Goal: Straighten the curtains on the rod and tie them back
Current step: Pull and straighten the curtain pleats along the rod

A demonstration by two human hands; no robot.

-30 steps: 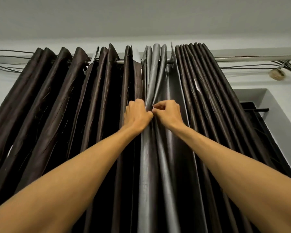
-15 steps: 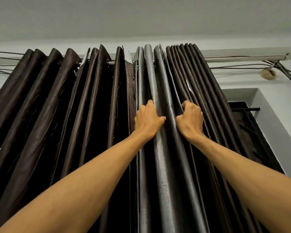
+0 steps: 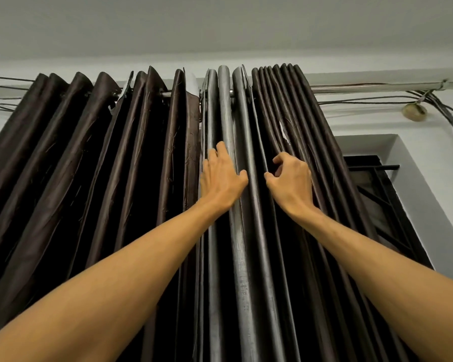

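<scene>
Overhead, we see two curtains hanging from a metal rod [image 3: 372,88] just under the ceiling. The dark brown curtain [image 3: 102,165] spreads in wide, loose folds across the left, and the grey-sheened curtain [image 3: 226,105] hangs just beside it, with rounded pleats in the middle and tighter dark pleats bunched to the right. Our left hand [image 3: 221,178] lies flat on the grey pleats with its fingers straight and pointing up and the thumb spread toward the right; it grips nothing. Our right hand [image 3: 290,181] is near it, at the edge of the tight pleats, with fingers and thumb curled in. We cannot tell whether they pinch a fold or close on air. Right of the curtains, a black window grille [image 3: 382,194] sits in a white recess, and loose wires [image 3: 445,111] run along the wall under the rod.
</scene>
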